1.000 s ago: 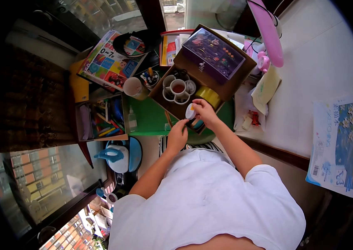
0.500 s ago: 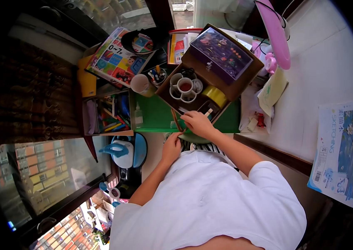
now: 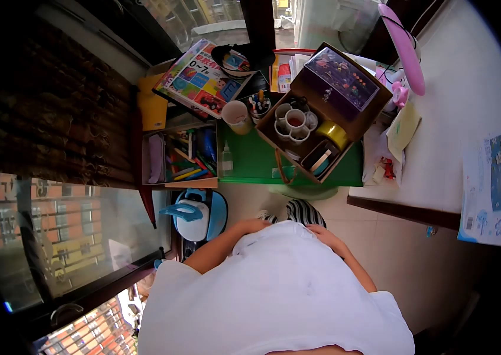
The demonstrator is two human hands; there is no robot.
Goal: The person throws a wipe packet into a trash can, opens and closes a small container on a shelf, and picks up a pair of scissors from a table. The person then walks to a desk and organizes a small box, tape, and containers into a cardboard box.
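My left hand (image 3: 254,226) is at the left side of my white shirt's (image 3: 297,278) lower hem. My right hand (image 3: 328,238) rests against the right side of the hem. The shirt hides most of the fingers of both, so their grip cannot be made out. Beyond them, on a green surface (image 3: 247,160), stands an open brown box (image 3: 283,155) with a purple patterned panel (image 3: 342,80) in its raised lid. Inside are a white holder with round cups (image 3: 294,123), a yellow tape roll (image 3: 333,135) and a dark, pale-edged item (image 3: 319,157). A thin brown loop (image 3: 280,165) hangs at the box's front.
Left of the box are a paper cup (image 3: 237,117), a pen holder (image 3: 259,105), a small clear bottle (image 3: 227,158) and a box of markers (image 3: 182,157). A blue-and-white object (image 3: 194,222) stands on the floor. A sketchbook (image 3: 493,189) lies on the white desk at right.
Both hands have left the front edge of the box and drawn back to my shirt hem. The view has shifted, so the tabletop things appear further right. Striped fabric shows more below the table.
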